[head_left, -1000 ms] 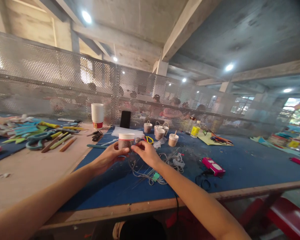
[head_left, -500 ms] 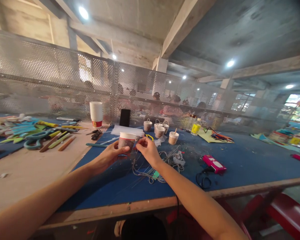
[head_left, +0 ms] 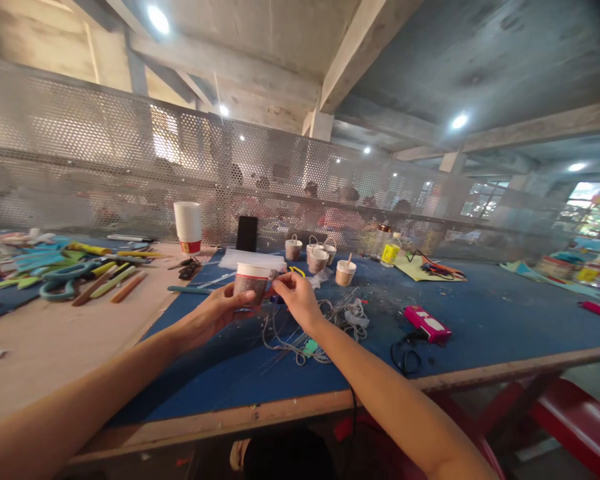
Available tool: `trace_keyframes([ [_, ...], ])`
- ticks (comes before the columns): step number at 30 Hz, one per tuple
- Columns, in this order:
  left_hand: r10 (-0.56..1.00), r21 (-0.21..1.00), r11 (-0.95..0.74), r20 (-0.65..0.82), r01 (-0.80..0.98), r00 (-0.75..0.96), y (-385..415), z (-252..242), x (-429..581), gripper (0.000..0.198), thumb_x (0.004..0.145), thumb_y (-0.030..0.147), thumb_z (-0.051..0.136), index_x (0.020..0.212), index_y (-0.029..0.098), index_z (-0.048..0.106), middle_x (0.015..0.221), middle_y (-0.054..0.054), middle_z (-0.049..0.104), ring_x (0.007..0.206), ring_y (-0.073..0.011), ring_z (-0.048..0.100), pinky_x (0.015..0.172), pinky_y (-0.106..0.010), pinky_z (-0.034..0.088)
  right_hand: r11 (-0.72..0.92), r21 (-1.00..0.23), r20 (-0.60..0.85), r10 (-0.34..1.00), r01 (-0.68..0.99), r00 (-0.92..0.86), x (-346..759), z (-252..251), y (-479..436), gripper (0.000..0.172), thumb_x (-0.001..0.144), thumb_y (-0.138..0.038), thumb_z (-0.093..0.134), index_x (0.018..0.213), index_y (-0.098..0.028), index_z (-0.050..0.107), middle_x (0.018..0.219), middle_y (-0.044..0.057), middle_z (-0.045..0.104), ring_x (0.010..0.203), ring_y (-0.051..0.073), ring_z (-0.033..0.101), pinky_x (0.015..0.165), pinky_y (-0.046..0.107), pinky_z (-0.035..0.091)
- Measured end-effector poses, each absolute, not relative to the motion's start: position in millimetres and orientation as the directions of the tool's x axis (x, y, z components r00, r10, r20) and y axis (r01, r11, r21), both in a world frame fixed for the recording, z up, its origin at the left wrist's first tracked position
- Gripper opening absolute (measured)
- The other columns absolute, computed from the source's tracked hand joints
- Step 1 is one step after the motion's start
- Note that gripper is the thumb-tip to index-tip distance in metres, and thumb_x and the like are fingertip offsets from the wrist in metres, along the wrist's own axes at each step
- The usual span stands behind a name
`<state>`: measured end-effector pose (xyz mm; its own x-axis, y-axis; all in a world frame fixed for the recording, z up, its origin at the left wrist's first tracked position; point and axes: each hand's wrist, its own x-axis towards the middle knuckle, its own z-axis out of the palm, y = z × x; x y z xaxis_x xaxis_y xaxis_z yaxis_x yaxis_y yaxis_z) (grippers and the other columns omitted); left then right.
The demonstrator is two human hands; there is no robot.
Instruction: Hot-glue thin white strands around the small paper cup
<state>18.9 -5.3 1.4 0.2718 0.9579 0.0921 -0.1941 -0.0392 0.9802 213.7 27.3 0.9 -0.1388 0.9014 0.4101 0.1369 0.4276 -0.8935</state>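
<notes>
My left hand (head_left: 219,311) is wrapped round a brown paper cup with a white rim (head_left: 250,282), held just above the blue table mat (head_left: 480,320). My right hand (head_left: 296,299) is closed in a pinch at the cup's right side, on something too small to name. A tangle of thin wire and grey cord (head_left: 305,333) lies on the mat right below and beside my right wrist.
Small brown cups with handles (head_left: 316,259) stand behind. A stack of white cups (head_left: 187,225), a black phone (head_left: 247,233), a yellow-labelled bottle (head_left: 390,253), a pink box (head_left: 427,323), and scissors and pencils (head_left: 75,277) lie around. A perforated metal screen (head_left: 105,167) runs behind the table.
My right hand has drawn in from the mat to pinch at the cup's side. The cup and left hand have barely moved; the view has shifted slightly.
</notes>
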Motion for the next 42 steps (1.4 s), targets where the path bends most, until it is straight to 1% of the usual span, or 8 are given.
trace_keyframes([
  [3,0.947,0.980,-0.039,0.100,-0.197,0.307,-6.6,2.5,18.0,0.049,0.078,0.037,0.078,0.123,0.018,0.070,0.128,-0.015,0.071,0.093,-0.0233,0.072,0.082,-0.032,0.056,0.424,-0.895,0.407,0.904,0.142,-0.133,213.7,0.3,28.4,0.021,0.081,-0.040,0.065,0.084,-0.020,0.062,0.080,0.003,0.070,0.076,0.018,0.064,0.063,0.026,0.050],
  [7,0.943,0.980,-0.037,0.100,-0.197,0.318,-4.5,0.7,16.8,0.050,0.079,0.037,0.077,0.124,0.018,0.070,0.129,-0.015,0.071,0.096,-0.0243,0.072,0.081,-0.032,0.056,0.424,-0.896,0.409,0.904,0.132,-0.128,213.4,-1.3,30.3,0.021,0.081,-0.040,0.065,0.083,-0.019,0.062,0.078,0.002,0.069,0.074,0.017,0.062,0.062,0.026,0.049],
  [13,0.939,0.978,-0.035,0.103,-0.205,0.327,0.3,-4.0,16.6,0.055,0.076,0.039,0.079,0.127,0.019,0.069,0.130,-0.016,0.070,0.105,-0.0289,0.071,0.089,-0.037,0.055,0.439,-0.891,0.426,0.897,0.115,-0.122,213.7,0.7,28.6,0.019,0.080,-0.038,0.064,0.079,-0.019,0.062,0.077,0.002,0.068,0.071,0.016,0.060,0.066,0.027,0.048],
  [17,0.939,0.979,-0.034,0.100,-0.202,0.330,1.7,-5.8,16.2,0.056,0.077,0.039,0.079,0.128,0.019,0.068,0.133,-0.016,0.068,0.112,-0.0299,0.068,0.091,-0.037,0.055,0.443,-0.890,0.431,0.895,0.111,-0.115,213.7,1.1,29.4,0.017,0.078,-0.036,0.064,0.077,-0.020,0.061,0.073,0.000,0.066,0.070,0.016,0.060,0.068,0.027,0.048],
  [21,0.935,0.978,-0.024,0.096,-0.209,0.341,2.6,-6.9,16.0,0.056,0.077,0.038,0.079,0.128,0.019,0.068,0.134,-0.016,0.067,0.112,-0.0298,0.068,0.091,-0.036,0.055,0.443,-0.890,0.432,0.895,0.110,-0.112,213.4,-0.3,30.8,0.016,0.078,-0.035,0.064,0.076,-0.020,0.060,0.073,0.000,0.066,0.071,0.016,0.062,0.070,0.027,0.048],
  [35,0.942,0.979,-0.031,0.096,-0.204,0.321,-0.6,-6.1,19.2,0.058,0.072,0.041,0.081,0.124,0.018,0.071,0.131,-0.017,0.070,0.117,-0.0342,0.066,0.098,-0.042,0.053,0.412,-0.905,0.400,0.909,0.106,-0.121,213.4,1.9,29.2,0.010,0.077,-0.029,0.065,0.074,-0.020,0.060,0.070,-0.002,0.067,0.072,0.016,0.066,0.068,0.026,0.049],
  [40,0.930,0.976,-0.030,0.106,-0.214,0.352,-2.0,-5.3,19.2,0.054,0.077,0.036,0.079,0.126,0.017,0.069,0.133,-0.017,0.068,0.117,-0.0319,0.066,0.096,-0.037,0.055,0.405,-0.911,0.394,0.910,0.079,-0.130,213.3,2.6,28.5,0.009,0.077,-0.027,0.065,0.074,-0.020,0.060,0.069,-0.002,0.067,0.069,0.016,0.066,0.068,0.026,0.050],
  [42,0.928,0.977,-0.029,0.106,-0.213,0.357,-3.6,-4.1,19.4,0.052,0.078,0.034,0.078,0.126,0.017,0.069,0.132,-0.017,0.069,0.113,-0.0306,0.068,0.094,-0.036,0.056,0.412,-0.907,0.400,0.907,0.085,-0.131,213.4,1.6,29.7,0.009,0.077,-0.027,0.065,0.074,-0.020,0.061,0.070,-0.001,0.067,0.069,0.016,0.067,0.068,0.026,0.050],
])
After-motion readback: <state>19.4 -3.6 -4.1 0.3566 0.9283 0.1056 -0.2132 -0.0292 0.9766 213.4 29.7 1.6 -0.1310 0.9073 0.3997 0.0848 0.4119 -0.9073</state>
